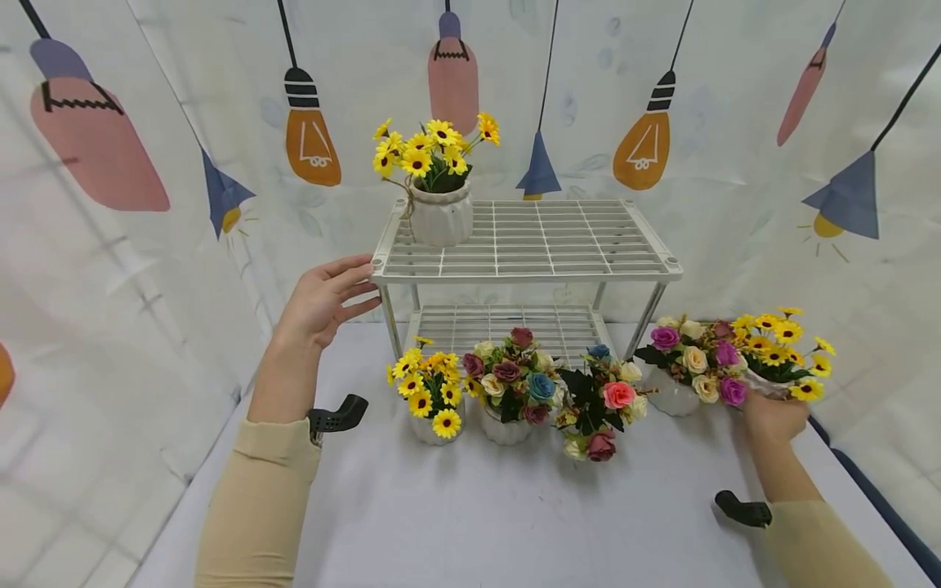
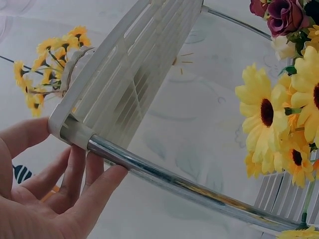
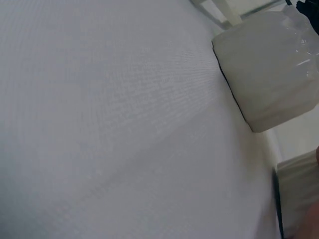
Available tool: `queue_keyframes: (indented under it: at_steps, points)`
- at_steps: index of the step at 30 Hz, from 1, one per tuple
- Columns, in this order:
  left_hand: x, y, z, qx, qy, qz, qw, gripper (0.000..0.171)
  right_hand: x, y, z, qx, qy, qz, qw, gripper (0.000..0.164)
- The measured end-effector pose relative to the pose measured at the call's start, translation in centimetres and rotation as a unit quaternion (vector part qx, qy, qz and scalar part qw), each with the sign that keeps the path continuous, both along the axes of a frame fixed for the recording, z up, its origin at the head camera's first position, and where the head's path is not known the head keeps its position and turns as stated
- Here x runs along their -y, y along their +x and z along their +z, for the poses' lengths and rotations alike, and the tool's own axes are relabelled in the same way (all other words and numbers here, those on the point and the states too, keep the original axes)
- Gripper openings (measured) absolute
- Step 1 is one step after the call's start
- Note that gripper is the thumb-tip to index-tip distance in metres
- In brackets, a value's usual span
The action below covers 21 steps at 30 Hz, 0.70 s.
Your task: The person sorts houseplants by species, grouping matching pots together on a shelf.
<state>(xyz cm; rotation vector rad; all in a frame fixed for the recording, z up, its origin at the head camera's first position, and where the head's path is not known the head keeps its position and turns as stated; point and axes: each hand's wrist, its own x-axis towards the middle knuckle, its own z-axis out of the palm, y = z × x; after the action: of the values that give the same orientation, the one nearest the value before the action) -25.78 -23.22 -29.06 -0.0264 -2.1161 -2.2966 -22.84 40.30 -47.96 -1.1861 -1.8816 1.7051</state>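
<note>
Head view, leftmost: the left hand [image 1: 323, 298] rests loosely extended fingers on the front left corner of the rack [image 1: 529, 278]; a push there could shift the frame and topple the top pot [image 1: 441, 214], near the upper tier's left end. Before the rack, the yellow bunch [image 1: 430, 382], mixed bunch [image 1: 510, 374] and pink bunch [image 1: 604, 400] crowd together, so anything carried low across might snag their petals. Farther right, blooms of the purple bunch [image 1: 694, 359] overlap the end pot's flowers and could be dragged along. Far right, the right hand [image 1: 775, 416] grips the end pot [image 1: 770, 385]; I cannot tell whether it has left the surface [image 1: 470, 523], and a slack hold might let it tip.
</note>
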Motion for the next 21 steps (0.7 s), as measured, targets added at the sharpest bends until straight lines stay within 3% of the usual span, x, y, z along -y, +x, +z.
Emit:
queue_keyframes:
  at_steps: [6, 9, 15, 21]
  points:
    - [0.0, 0.1, -0.2, 0.000, 0.002, 0.001, 1.0000, 0.058, 0.0, 0.7, 0.7, -0.025, -0.006, -0.026, 0.999, 0.107]
    - [0.0, 0.1, -0.2, -0.004, 0.002, -0.001, 1.0000, 0.059, 0.5, 1.1, 1.6, -0.076, -0.015, -0.042, 0.996, 0.108]
    - [0.0, -0.1, -0.1, -0.003, 0.007, 0.001, 1.0000, 0.057, 2.1, 1.6, 3.9, -0.239, -0.016, -0.049, 0.970, 0.099]
    - [-0.1, -0.1, -0.1, -0.001, 0.009, -0.001, 1.0000, 0.058, 3.5, 2.2, 6.4, -0.269, 0.015, -0.075, 0.960, 0.096]
